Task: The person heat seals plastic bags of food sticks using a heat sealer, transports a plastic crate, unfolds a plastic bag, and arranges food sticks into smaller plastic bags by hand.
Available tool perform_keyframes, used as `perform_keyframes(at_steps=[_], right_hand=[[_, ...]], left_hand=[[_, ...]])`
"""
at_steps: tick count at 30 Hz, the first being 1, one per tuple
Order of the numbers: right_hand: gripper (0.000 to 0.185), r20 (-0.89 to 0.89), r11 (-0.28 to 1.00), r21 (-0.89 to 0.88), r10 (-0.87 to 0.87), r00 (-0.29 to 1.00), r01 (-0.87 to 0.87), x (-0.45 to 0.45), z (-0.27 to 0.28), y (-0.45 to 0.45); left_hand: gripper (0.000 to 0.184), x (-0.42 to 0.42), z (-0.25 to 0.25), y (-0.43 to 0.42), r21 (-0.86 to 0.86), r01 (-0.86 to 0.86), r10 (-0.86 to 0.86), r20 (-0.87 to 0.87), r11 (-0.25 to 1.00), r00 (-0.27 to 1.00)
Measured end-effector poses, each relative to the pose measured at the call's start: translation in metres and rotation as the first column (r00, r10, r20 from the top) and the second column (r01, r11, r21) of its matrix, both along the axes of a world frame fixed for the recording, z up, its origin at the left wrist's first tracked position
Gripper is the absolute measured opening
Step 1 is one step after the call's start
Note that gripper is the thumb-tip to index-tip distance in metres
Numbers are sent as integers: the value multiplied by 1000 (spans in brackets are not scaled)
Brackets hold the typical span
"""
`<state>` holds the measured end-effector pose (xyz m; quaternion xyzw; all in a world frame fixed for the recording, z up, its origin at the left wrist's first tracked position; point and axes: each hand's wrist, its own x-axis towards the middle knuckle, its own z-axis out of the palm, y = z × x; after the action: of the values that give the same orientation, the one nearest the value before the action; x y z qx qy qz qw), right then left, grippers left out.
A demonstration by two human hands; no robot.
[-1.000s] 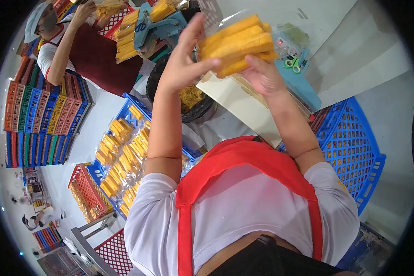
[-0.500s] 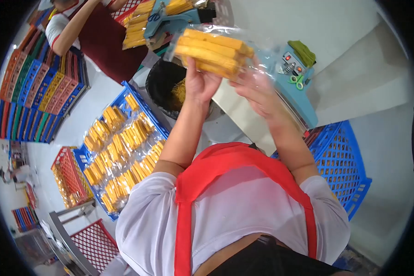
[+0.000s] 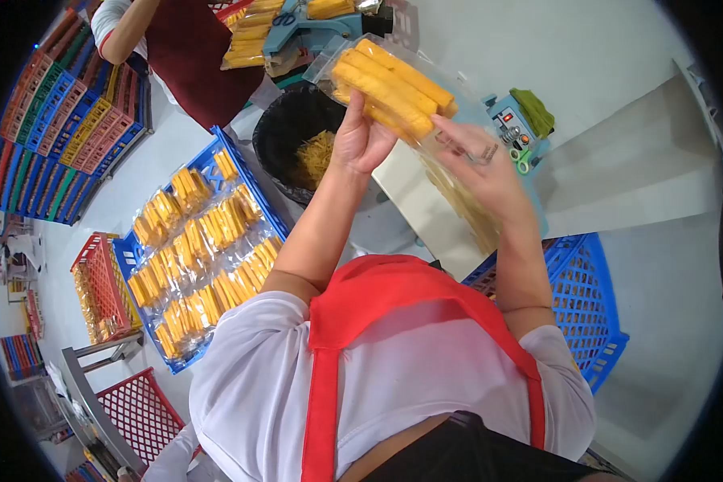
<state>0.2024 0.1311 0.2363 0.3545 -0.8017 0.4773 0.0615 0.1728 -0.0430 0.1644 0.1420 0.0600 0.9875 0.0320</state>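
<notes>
A clear plastic bag of yellow sticks (image 3: 390,88) is held up above the cream work surface. My left hand (image 3: 361,138) is closed on its lower left side, thumb over the sticks. My right hand (image 3: 478,165) is at the bag's right end, its fingers pressed on the clear plastic there. Just beyond my right hand is a light-blue machine (image 3: 502,112) with a red-lit switch, green-handled scissors (image 3: 522,159) and a green cloth (image 3: 533,112) on it.
A blue crate (image 3: 253,186) of bagged yellow sticks stands at the left, beside a black-lined bin (image 3: 277,132). A co-worker in a dark red apron (image 3: 197,60) stands at the upper left. Another blue crate (image 3: 586,297) is at the right; stacked crates (image 3: 64,120) stand far left.
The bag has tilted, its right end now lower. My left hand has moved from the bag's open side to underneath it. My right hand has shifted onto the plastic at the right end. The view has turned.
</notes>
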Motion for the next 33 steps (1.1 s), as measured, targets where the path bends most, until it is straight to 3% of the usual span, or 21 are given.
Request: perform_keyframes(at_steps=[1, 5, 7, 11, 12, 13, 17, 19, 20, 22, 23, 25, 26, 28, 31, 33], right_hand=[[33, 153, 1000, 10, 5, 988, -6, 1, 1, -3], [36, 152, 1000, -16, -18, 988, 21, -6, -13, -5], [40, -64, 999, -34, -34, 997, 32, -14, -21, -5], [41, -68, 998, -51, -23, 997, 20, -12, -21, -4], [40, 210, 961, -277, 72, 975, -11, -6, -17, -4], [40, 444, 873, -486, 219, 869, 28, -4, -14, -5], [38, 565, 867, -493, 377, 734, -67, -7, -11, 3], [36, 276, 934, -357, 134, 952, -29, -9, -21, -6], [36, 274, 934, -356, 132, 953, -27, -9, -20, -6], [33, -154, 997, -66, -41, 987, 31, -9, -16, -5], [33, -156, 997, -64, -40, 987, 30, -7, -18, -3], [32, 241, 906, -396, -57, 969, 152, -1, -25, 0], [32, 240, 906, -395, -57, 969, 152, -2, -25, 3], [34, 408, 833, -543, 154, 900, 104, -4, -24, 10], [28, 396, 890, -441, 78, 915, 115, -3, -17, 4], [24, 389, 870, -475, 73, 919, 132, -4, -13, -4]], left_hand=[[53, 0, 0, 1, 4, -1, 1, 2, 1000, 1000], [49, 0, -2, 4, 25, -11, 10, 65, 1000, 998], [48, 0, -2, 3, 9, -32, 31, 80, 999, 996], [44, 0, 1, 4, 38, 4, -7, 74, 999, 997], [44, 1, 3, 4, 46, 16, -18, 57, 999, 998], [44, 1, 4, 3, 51, 9, -12, 57, 999, 998], [46, -1, 4, 5, 55, 72, -73, 25, 996, 997], [47, -2, 4, 9, 14, 88, -89, 28, 996, 996], [47, -2, 4, 11, 8, 94, -94, 18, 996, 995], [48, -3, 5, 12, 4, 98, -98, 5, 995, 995], [47, -4, 7, 12, 25, 86, -86, 1, 996, 996], [46, -5, 10, 11, 46, 75, -75, -1, 996, 997], [46, -6, 11, 9, 46, 63, -62, -7, 997, 998], [47, -8, 12, 8, 46, 50, -49, -14, 998, 999], [48, -9, 11, 11, 18, 87, -85, -75, 996, 994], [47, -5, 11, 19, -13, 115, -116, -81, 993, 990]])
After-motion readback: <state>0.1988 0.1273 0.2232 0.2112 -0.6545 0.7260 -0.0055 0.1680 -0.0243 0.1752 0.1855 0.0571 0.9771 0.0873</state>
